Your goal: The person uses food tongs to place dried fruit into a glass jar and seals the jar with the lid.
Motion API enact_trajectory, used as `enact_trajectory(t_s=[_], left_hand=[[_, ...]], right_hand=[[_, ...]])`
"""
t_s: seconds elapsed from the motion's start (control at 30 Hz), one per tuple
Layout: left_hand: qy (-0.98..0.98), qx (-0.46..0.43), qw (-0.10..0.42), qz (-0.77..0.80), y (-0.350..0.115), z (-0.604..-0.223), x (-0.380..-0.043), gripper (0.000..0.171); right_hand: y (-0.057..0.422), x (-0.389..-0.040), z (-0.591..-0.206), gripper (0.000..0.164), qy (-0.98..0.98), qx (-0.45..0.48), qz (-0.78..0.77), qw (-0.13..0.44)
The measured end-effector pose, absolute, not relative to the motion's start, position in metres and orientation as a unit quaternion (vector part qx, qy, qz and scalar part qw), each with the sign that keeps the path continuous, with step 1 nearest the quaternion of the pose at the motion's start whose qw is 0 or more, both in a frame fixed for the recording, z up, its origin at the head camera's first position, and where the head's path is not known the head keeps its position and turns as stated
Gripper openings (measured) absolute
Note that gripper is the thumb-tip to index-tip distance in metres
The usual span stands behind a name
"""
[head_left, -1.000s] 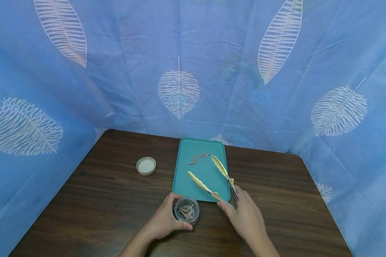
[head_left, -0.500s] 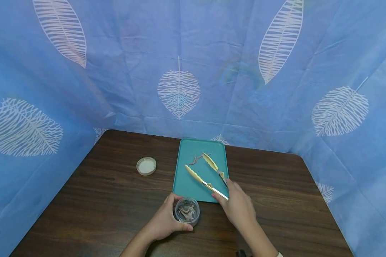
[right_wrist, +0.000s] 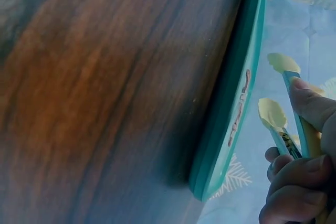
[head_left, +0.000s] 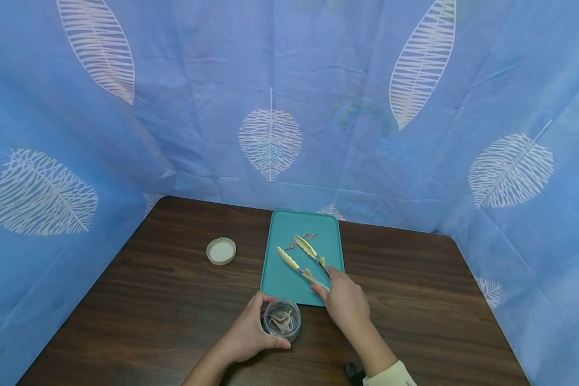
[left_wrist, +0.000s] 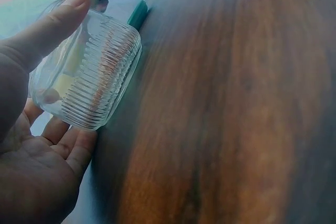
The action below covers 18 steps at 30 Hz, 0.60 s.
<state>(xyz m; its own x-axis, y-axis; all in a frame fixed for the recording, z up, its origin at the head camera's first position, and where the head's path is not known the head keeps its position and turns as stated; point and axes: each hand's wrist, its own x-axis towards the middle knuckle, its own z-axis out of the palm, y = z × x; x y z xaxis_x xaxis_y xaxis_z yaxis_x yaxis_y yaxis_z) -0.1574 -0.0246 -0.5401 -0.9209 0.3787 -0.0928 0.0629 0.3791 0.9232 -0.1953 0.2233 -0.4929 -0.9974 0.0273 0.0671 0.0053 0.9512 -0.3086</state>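
Note:
My left hand (head_left: 248, 331) grips a clear ribbed jar (head_left: 289, 333) from its left side, thumb in front and fingers behind. Several pale, stringy, worm-like pieces (head_left: 281, 320) lie inside it. In the left wrist view the jar (left_wrist: 100, 72) shows ribbed walls between thumb and fingers. My right hand (head_left: 346, 300) holds a pair of tongs (head_left: 306, 273) with cream-coloured tips, their arms spread apart with nothing between them. The tips hover over the teal tray (head_left: 272, 284), near a few thin pinkish worm-like pieces (head_left: 311, 236) on its surface, partly covering them in the head view.
A round lid (head_left: 221, 251) with a white inside lies on the dark wooden table (head_left: 173, 300), left of the tray. A blue curtain with white leaf prints (head_left: 270, 145) encloses the back and sides. A small black object (head_left: 353, 372) shows beside the right sleeve.
My right hand has moved left and slightly forward, bringing the spread tongs closer to the pinkish pieces and narrowing their gap. The left hand keeps its hold on the jar.

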Motion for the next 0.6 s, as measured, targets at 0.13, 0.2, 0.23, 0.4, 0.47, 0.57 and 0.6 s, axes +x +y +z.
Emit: enact_trajectory(t_s=[0.13,0.2,0.23,0.4,0.47,0.57,0.6], left_hand=[[0.817,0.134,0.147,0.540,-0.024,-0.540,-0.157,0.091],[0.818,0.134,0.146,0.540,-0.025,-0.539,-0.157,0.091],[0.818,0.134,0.146,0.540,-0.025,-0.539,-0.157,0.091],[0.819,0.134,0.146,0.539,-0.024,-0.539,-0.157,0.090],[0.820,0.134,0.146,0.538,-0.024,-0.538,-0.157,0.090],[0.820,0.134,0.146,0.537,-0.024,-0.538,-0.157,0.089],[0.820,0.134,0.146,0.537,-0.024,-0.538,-0.157,0.089]], right_hand=[[0.221,-0.198,-0.495,0.069,-0.987,-0.015,0.157,0.030],[0.220,-0.200,-0.496,0.068,-0.987,-0.017,0.155,0.026],[0.219,-0.200,-0.497,0.067,-0.988,-0.019,0.155,0.022],[0.216,-0.203,-0.498,0.066,-0.989,-0.028,0.146,0.005],[0.216,-0.204,-0.499,0.065,-0.990,-0.027,0.142,0.004],[0.215,-0.207,-0.501,0.064,-0.990,-0.023,0.136,0.007],[0.215,-0.208,-0.501,0.063,-0.990,-0.024,0.135,0.009]])
